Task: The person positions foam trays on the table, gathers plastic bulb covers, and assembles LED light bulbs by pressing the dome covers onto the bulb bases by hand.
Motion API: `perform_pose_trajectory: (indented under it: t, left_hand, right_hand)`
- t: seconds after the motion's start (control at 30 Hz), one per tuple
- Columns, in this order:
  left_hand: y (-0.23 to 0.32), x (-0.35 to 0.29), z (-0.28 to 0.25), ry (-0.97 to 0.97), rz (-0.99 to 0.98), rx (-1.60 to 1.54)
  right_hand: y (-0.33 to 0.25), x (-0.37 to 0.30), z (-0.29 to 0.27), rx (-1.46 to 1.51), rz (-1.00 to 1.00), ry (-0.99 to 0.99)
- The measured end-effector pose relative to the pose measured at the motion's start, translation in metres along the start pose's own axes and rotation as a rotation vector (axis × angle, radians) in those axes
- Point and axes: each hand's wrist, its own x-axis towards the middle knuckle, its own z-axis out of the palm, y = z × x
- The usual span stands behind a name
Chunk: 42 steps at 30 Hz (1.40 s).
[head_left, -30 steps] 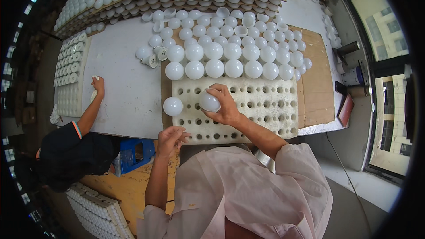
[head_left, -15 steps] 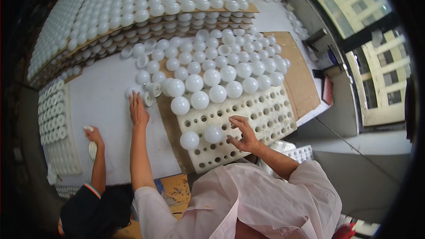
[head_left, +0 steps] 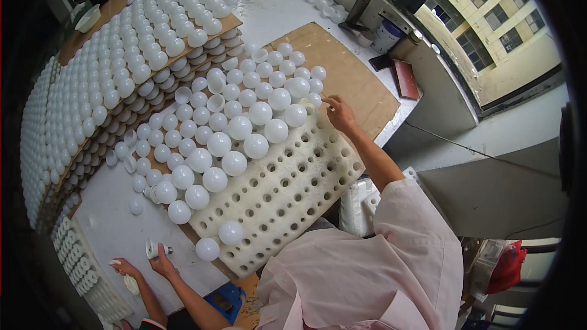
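My left hand (head_left: 161, 264) is closed around a white light bulb base (head_left: 152, 248) with a metal cap, low over the white tabletop. At the far right corner of the foam tray (head_left: 269, 198), my right hand (head_left: 340, 113) reaches its fingertips to the edge of a white bulb cover (head_left: 313, 99). The fingers look partly extended, and nothing shows gripped in them. Rows of round white bulb covers (head_left: 234, 163) fill the tray's far side. Two bulbs (head_left: 230, 233) sit at its near left corner.
Behind the tray, loose covers and open cups crowd a cardboard sheet (head_left: 361, 79). Stacked boards of white globes (head_left: 122, 85) rise at far left. A co-worker's hand (head_left: 127, 269) holds a small white piece beside a rack of white bases (head_left: 76, 256). A red box (head_left: 405, 79) lies near the window.
The view has turned right. My left hand has drawn back toward me with a bulb base. My right hand has moved from above the tray's near part to its far right corner.
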Motion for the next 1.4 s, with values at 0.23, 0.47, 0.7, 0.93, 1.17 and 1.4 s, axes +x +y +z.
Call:
perform_pose_trajectory:
  t: [0.23,0.47,0.7,0.93,1.17,1.4]
  left_hand:
    - [0.026,-0.163,-0.018,0.145,-0.157,-0.73]
    - [0.084,-0.234,0.007,-0.18,0.01,-0.93]
    - [0.136,-0.281,0.068,-0.714,0.037,-0.589]
    - [0.176,-0.278,0.09,-1.146,0.148,-0.363]
    - [0.144,-0.256,0.046,-1.257,0.077,-0.413]
    - [0.122,-0.236,0.008,-1.254,0.077,-0.474]
  right_hand:
    - [0.048,0.069,0.028,-0.22,-0.112,-0.382]
    - [0.106,0.054,-0.007,0.017,-0.077,0.088]
    - [-0.039,-0.054,-0.059,1.015,0.035,-0.481]
    - [-0.163,-0.163,-0.035,1.425,-0.064,-0.98]
    - [-0.229,-0.199,-0.022,1.068,-0.391,-0.927]
    - [-0.279,-0.215,-0.011,0.923,-0.472,-0.959]
